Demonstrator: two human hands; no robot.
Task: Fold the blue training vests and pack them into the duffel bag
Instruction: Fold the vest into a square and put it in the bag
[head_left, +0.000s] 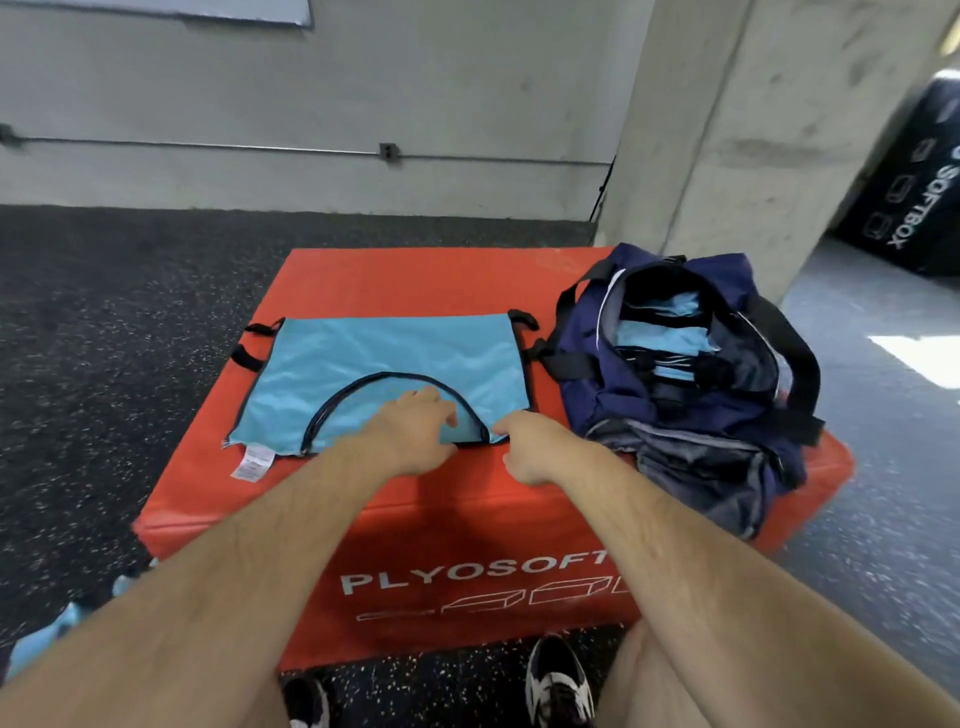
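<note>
A light blue training vest (363, 358) with black trim and black side straps lies flat on the red foam box (415, 280). Its curved neck opening faces me, and a white label hangs at its near left corner. My left hand (415, 431) rests on the vest inside the neck opening, fingers bent onto the cloth. At the vest's near right corner my right hand (524, 441) pinches the edge. To the right on the box the navy duffel bag (623, 395) stands unzipped, with folded blue vests (665, 332) stacked inside.
More blue cloth (47, 639) lies on the dark speckled floor at the lower left. A concrete pillar (727, 130) rises behind the bag, and a black soft box (914, 197) stands at the far right. My shoes (558, 680) are just in front of the red box.
</note>
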